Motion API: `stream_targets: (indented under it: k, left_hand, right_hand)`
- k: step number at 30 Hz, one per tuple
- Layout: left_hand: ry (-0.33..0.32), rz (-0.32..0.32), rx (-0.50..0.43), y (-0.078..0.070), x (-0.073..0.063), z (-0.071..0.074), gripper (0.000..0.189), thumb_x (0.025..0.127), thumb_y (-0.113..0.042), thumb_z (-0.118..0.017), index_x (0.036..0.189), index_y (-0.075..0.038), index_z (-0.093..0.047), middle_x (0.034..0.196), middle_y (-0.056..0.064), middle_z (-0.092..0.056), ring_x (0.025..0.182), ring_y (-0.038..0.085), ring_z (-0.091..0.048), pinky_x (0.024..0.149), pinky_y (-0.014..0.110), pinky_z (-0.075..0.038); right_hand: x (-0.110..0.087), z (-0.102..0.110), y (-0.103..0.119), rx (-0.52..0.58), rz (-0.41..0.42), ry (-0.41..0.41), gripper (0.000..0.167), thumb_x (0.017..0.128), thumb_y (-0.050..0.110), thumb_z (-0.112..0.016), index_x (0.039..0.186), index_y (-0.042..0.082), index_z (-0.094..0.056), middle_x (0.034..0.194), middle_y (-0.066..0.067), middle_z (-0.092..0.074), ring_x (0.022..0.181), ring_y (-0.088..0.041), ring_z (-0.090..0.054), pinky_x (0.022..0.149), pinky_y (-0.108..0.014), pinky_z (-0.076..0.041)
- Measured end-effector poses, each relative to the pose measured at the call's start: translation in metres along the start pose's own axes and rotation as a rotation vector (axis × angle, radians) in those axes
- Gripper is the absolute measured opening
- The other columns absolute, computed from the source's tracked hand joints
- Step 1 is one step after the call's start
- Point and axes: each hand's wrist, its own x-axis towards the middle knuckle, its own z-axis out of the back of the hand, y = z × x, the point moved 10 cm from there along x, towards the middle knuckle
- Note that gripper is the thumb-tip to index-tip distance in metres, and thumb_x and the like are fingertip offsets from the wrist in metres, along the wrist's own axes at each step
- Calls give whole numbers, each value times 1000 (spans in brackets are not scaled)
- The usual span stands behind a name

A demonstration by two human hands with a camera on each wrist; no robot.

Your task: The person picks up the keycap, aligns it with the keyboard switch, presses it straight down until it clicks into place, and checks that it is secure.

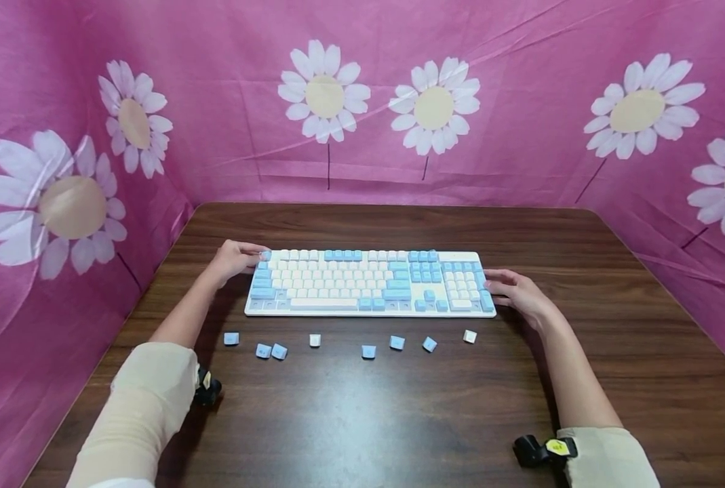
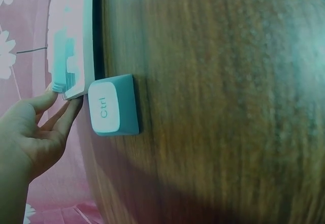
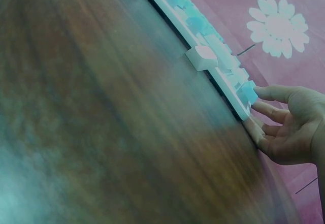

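A white and light-blue keyboard lies lengthwise across the table, with bare key positions along its bottom row and near the arrow keys. At its left end, my left hand grips the edge, thumb above and fingers beneath in the left wrist view. My right hand holds the opposite end; its thumb touches a blue corner key in the right wrist view. In front lie several loose keycaps, among them a blue Ctrl keycap and a white keycap near the right end.
The brown wooden table extends around the keyboard. A pink cloth with large daisies hangs behind it and along both sides. Black wrist cameras sit at both sleeves.
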Motion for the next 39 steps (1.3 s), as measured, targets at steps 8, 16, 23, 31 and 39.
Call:
stream_targets:
  k: [8, 16, 23, 31, 39]
  left_hand:
    - [26, 16, -34, 9, 5, 1, 37, 91, -12, -58, 123, 5, -55, 117, 24, -55, 86, 14, -60, 77, 31, -49]
    - [81, -37, -35, -7, -2, 0, 34, 91, -9, -57, 120, 8, -56, 115, 25, -56, 87, 17, -61, 77, 33, -49]
    - [95, -68, -7, -12, -2, -2, 34, 92, -8, -56, 120, 11, -54, 116, 26, -55, 88, 17, -60, 79, 34, -48]
    - [120, -68, 87, -18, -8, -4, 36, 95, -9, -52, 125, 10, -49, 125, 28, -48, 106, 32, -52, 86, 40, -44]
    - [134, -116, 213, -24, -14, -5, 37, 95, -13, -51, 127, 7, -49, 127, 27, -47, 106, 36, -51, 86, 42, -44]
  right_hand:
    - [2, 1, 0, -4, -2, -2, 62, 92, 23, -58, 138, -8, -30, 123, -16, -45, 91, -2, -53, 80, -23, -45]
    - [2, 2, -2, -9, -2, -4, 63, 92, 24, -59, 138, -8, -29, 124, -18, -43, 91, -2, -53, 80, -23, -45]
    - [0, 0, 1, -9, 22, 6, 62, 93, 23, -56, 139, -8, -27, 129, -23, -37, 92, -2, -52, 82, -24, -44]
    - [0, 1, 0, -9, 11, 5, 63, 93, 24, -56, 139, -7, -27, 132, -23, -36, 93, -2, -52, 83, -24, -44]
    - [0, 0, 0, 6, 13, 0, 62, 93, 21, -56, 139, -8, -28, 127, -22, -40, 91, -2, -53, 83, -24, -44]
